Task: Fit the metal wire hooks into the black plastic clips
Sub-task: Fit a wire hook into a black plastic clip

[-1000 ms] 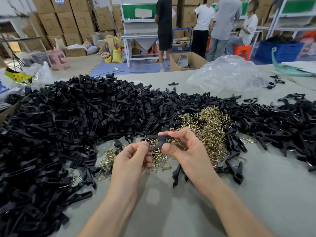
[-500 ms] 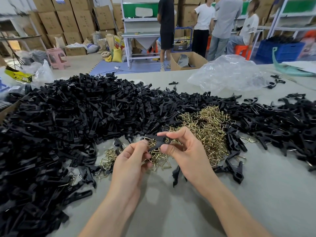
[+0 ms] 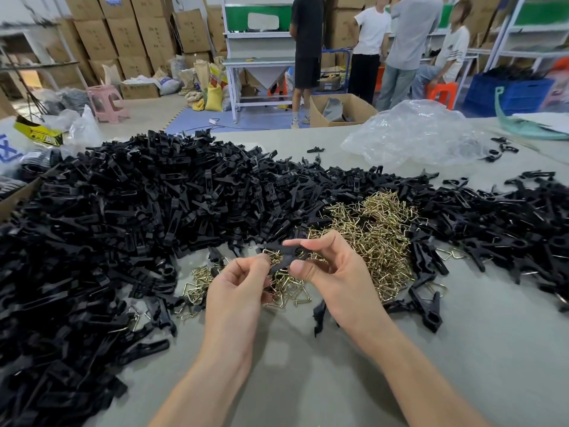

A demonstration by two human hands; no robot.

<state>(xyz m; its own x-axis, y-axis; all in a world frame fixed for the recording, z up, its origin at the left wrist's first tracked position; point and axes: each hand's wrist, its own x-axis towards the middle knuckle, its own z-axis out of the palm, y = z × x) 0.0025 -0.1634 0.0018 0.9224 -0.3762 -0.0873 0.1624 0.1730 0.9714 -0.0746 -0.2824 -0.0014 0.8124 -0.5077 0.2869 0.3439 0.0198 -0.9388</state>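
**Clip**: black plastic, matt and slim, with narrow arms crossing at the middle. It is held clear of the table between both hands, roughly level, over the near edge of the hooks.

**Right hand**: thumb and forefinger pinch the clip's right part. The other fingers are loosely curled beneath.

**Left hand**: fingers curled, with the tips and thumb nipping the clip's left end. Whether a hook lies between them cannot be told.

**Hooks**: brass-coloured wire bent into small triangles. They lie in a loose, tangled pile on the table just beyond and under the hands, with a thinner scatter towards the left.

**Heap**: many black clips of the same kind, spread over the table's left and far side and touching the hooks. More clips lie to the right.

**Bag**: clear plastic, crumpled, on the table's far right.
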